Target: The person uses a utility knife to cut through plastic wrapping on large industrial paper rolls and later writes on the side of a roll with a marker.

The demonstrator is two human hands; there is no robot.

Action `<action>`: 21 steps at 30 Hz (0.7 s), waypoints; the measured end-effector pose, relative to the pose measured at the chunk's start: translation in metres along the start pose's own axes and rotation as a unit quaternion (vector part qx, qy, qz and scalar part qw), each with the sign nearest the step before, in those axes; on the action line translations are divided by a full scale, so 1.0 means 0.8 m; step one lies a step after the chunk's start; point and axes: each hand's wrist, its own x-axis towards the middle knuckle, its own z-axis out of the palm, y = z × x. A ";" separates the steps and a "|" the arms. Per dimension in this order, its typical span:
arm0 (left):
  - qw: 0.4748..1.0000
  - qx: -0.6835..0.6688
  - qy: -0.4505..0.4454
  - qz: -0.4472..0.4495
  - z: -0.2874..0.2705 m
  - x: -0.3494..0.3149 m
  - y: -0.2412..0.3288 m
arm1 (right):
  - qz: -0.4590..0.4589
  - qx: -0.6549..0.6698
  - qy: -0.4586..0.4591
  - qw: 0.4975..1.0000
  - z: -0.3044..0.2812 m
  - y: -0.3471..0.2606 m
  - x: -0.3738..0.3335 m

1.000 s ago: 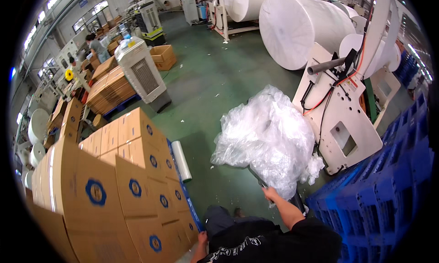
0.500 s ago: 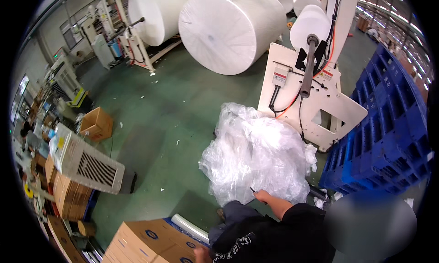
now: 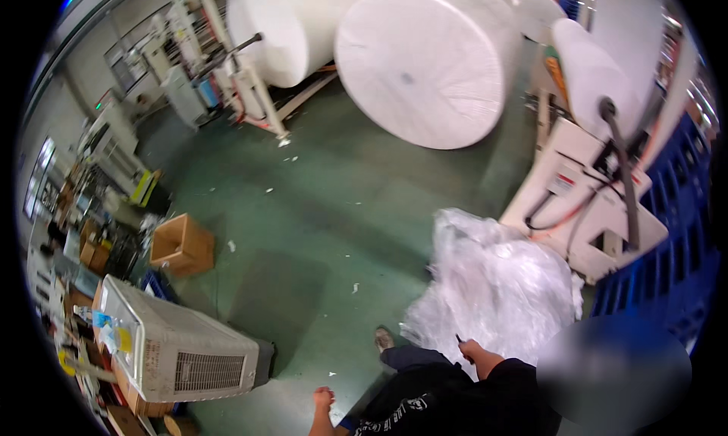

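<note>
My right hand (image 3: 472, 350) is closed round a slim, dark, short-bladed or pointed tool (image 3: 459, 340); its exact kind is too small to make out. Beyond and beside that hand lies a big heap of crumpled clear plastic film (image 3: 500, 284) on the green floor. My left hand (image 3: 324, 397) hangs over the floor, its fingers curled in with nothing seen in them. Below it, part of my forearm shows. One shoe (image 3: 384, 339) is in view just left of the film heap.
Huge white rolls (image 3: 425, 72) stand ahead. At right is a white machine frame (image 3: 584, 201) with a metal shaft, and blue pallets (image 3: 667, 239) beyond it. To the left are a grey air cooler (image 3: 189, 345) and an open cardboard box (image 3: 182, 245). Small scraps dot the floor.
My view has swung left and forward, so the film heap and machine sit farther right. My left hand has come away from the stacked cartons, now out of view. The right hand keeps the tool.
</note>
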 end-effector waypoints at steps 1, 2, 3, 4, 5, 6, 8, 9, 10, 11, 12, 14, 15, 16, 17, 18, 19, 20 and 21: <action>1.000 0.017 -0.018 -0.012 -0.005 0.004 -0.001 | -0.051 -0.009 -0.015 0.999 0.005 -0.072 0.016; 0.998 0.035 -0.048 -0.027 -0.001 0.010 -0.003 | -0.094 -0.016 -0.024 0.995 0.002 -0.147 0.027; 0.996 0.015 -0.058 -0.066 0.016 0.015 0.016 | -0.141 -0.026 -0.016 0.990 -0.010 -0.209 0.045; 0.994 -0.008 -0.064 -0.092 0.019 0.028 0.064 | -0.199 -0.032 -0.008 0.979 -0.020 -0.300 0.061; 0.998 -0.030 -0.026 -0.050 0.019 0.045 0.060 | -0.217 0.015 -0.024 0.976 -0.021 -0.387 0.063; 0.996 -0.049 0.006 -0.070 0.025 0.061 0.068 | -0.274 0.024 -0.019 0.961 -0.031 -0.464 0.063; 0.994 -0.066 0.010 -0.086 0.030 0.084 0.086 | -0.293 0.048 -0.048 0.954 -0.051 -0.605 0.056; 0.994 -0.064 0.000 -0.088 0.042 0.100 0.105 | -0.297 0.058 -0.040 0.952 -0.067 -0.650 0.077; 0.994 -0.066 0.000 -0.091 0.044 0.116 0.123 | -0.310 0.066 -0.042 0.948 -0.071 -0.712 0.088; 0.994 -0.062 0.003 -0.095 0.041 0.136 0.144 | -0.307 0.073 -0.048 0.948 -0.071 -0.759 0.103; 0.994 -0.054 0.003 -0.095 0.040 0.160 0.168 | -0.303 0.080 -0.053 0.948 -0.076 -0.796 0.118; 0.997 -0.012 0.009 -0.076 0.019 0.214 0.224 | -0.290 0.061 -0.042 0.954 -0.074 -0.859 0.160; 0.998 0.020 0.007 -0.058 0.008 0.251 0.259 | -0.280 0.032 -0.024 0.959 -0.074 -0.877 0.182; 0.998 0.065 0.007 -0.022 -0.007 0.296 0.308 | -0.263 0.059 -0.036 0.962 -0.072 -0.881 0.217; 0.940 0.289 0.071 0.168 -0.022 0.335 0.349 | -0.190 0.029 -0.027 0.981 -0.051 -0.905 0.223; 0.985 0.170 0.024 0.015 -0.046 0.359 0.385 | -0.132 0.008 -0.032 0.991 -0.050 -0.901 0.234; 0.976 0.212 0.028 0.038 -0.064 0.408 0.444 | -0.117 0.001 -0.028 0.993 -0.046 -0.900 0.243; 0.959 0.265 0.040 0.089 -0.078 0.451 0.511 | -0.099 0.033 -0.011 0.994 -0.043 -0.897 0.254; 0.925 0.321 0.088 0.185 -0.084 0.484 0.567 | -0.083 0.064 0.001 0.995 -0.038 -0.900 0.264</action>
